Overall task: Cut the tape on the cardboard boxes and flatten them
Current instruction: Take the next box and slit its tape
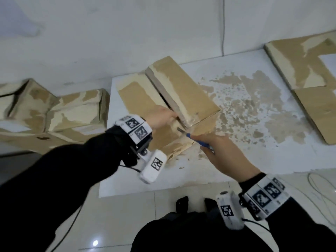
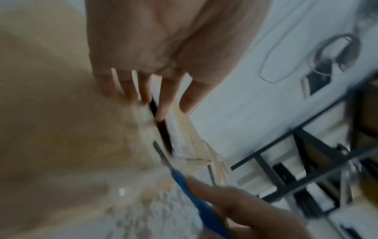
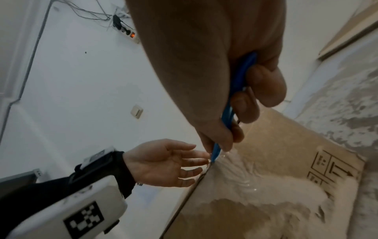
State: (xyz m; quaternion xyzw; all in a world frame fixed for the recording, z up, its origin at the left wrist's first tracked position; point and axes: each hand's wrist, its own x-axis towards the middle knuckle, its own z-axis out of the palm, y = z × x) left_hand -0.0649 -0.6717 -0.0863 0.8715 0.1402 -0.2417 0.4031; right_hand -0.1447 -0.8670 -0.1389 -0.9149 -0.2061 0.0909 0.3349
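**Desk:** Nearest the lens — what is it?

**Photographer:** Two black sleeves and the wrist cameras strapped over them. Beyond those, the right hand [image 1: 221, 151] curls its fingers and thumb around a blue-handled cutter [image 1: 197, 141], blade tip at the near end of the top seam of a cardboard box [image 1: 174, 99]. That box sits on a white table [image 1: 254, 160], well left of the flattened cardboard [image 1: 312, 84] lying at the table's right edge.

**Desk:** And the other hand?

**Photographer:** The left hand [image 1: 161, 118] has its fingers straight and slightly spread, resting at the seam's left flap just beside the blade, gripping nothing.

**Desk:** How is the cut best done, in your judgement?

**Photographer:** The clear tape [image 3: 243, 171] is wrinkled and glossy where it wraps over the near edge. I would keep the blade shallow, run it along the gap between the flaps, and steady the left flap — with those fingertips kept clear of the blade's line. They look close, and a slip toward them is the risk.

**Desk:** Which way does the box lie?

**Photographer:** Its long axis runs with the seam, from the near end at the hands up and away to the left, toward the wall. The right flap stands slightly proud, showing a dark slit. More boxes [image 1: 54, 110] wait off the table's left side.
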